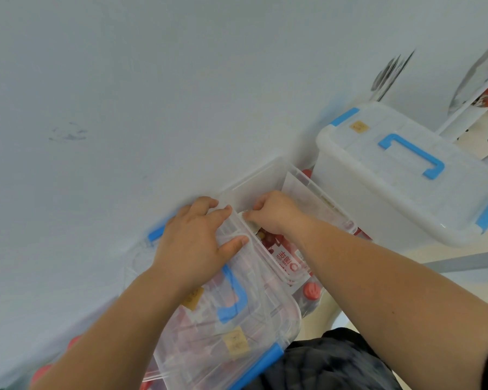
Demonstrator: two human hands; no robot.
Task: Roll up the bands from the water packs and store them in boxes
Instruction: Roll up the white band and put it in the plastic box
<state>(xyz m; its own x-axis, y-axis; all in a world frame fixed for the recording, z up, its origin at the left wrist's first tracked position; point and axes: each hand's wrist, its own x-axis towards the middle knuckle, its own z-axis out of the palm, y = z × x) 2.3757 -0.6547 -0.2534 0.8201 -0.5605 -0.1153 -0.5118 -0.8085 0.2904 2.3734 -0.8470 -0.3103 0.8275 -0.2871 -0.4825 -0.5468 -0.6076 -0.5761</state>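
Clear lid [261, 319] across open box [254, 181] | left hand [192, 243] grips | lidded box [400, 190] beside

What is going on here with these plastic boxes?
A person's left hand holds the clear lid, which lies partly across an open box. The right hand reaches inside, fingers curled near the lid's edge; what they pinch is unclear. Red printed bands lie in the box. A second box stands closed at the right.
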